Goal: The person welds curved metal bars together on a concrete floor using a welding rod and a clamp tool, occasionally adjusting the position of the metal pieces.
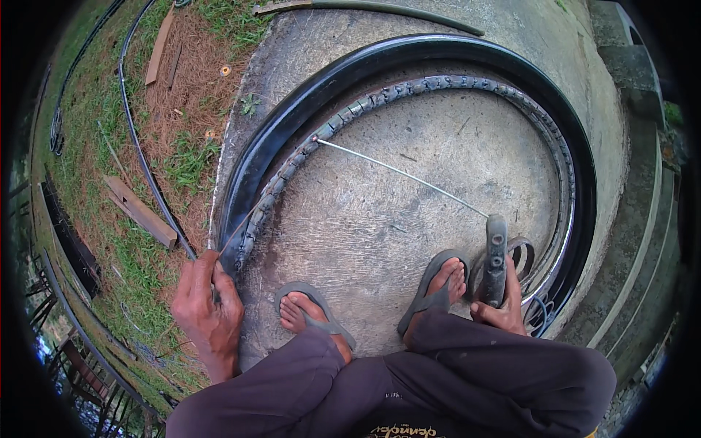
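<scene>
Trousers overhang concrete beside grass; left fingers pinch cord; right fingers grip grey handle.

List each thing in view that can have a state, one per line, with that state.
Left hand: closed, pinching the brown strand
Brown strand: stretched to the segmented ring
Right hand: closed around the dark tool
Dark tool: held
Pale strand: nearly straight, between tool and ring
Segmented ring: curved, inside the black ring
Black ring: curved, lying on the slab
Left sandal: worn
Right sandal: worn
</scene>
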`<move>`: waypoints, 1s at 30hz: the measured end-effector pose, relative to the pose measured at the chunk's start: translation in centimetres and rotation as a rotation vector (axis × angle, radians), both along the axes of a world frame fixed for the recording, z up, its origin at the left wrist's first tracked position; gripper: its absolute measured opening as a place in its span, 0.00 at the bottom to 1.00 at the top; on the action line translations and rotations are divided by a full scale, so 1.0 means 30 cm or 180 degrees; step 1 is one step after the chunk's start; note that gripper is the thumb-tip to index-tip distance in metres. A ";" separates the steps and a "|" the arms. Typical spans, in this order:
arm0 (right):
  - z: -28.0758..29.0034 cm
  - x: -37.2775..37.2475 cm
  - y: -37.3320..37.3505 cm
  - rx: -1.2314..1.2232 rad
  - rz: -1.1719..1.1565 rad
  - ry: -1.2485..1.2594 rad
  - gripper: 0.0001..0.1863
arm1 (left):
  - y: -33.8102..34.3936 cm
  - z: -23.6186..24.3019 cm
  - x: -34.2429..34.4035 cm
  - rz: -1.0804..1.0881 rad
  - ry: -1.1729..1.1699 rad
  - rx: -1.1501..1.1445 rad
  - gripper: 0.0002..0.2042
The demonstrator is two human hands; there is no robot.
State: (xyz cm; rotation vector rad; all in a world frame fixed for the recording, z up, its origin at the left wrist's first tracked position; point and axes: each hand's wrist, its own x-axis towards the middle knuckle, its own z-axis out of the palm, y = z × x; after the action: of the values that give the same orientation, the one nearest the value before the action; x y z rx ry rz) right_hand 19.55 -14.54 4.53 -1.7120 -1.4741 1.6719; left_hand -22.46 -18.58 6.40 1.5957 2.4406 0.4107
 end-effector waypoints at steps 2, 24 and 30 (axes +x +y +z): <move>-0.012 0.007 -0.001 -0.0202 -0.0262 0.0079 0.48 | 0.001 -0.001 0.000 -0.0008 -0.0019 0.0003 0.07; -0.048 0.043 -0.028 0.2336 0.0784 -0.1152 0.43 | -0.006 0.019 -0.002 0.0128 -0.0145 -0.0218 0.10; -0.026 0.022 -0.037 0.1912 0.0753 -0.0866 0.44 | -0.014 0.016 -0.008 0.0127 -0.0124 -0.0206 0.11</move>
State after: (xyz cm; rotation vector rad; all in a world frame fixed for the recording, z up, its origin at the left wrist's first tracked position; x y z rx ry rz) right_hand 20.21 -15.67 3.74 -1.4975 -2.1029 0.9473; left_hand -22.70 -19.01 6.87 1.5015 2.4346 0.3618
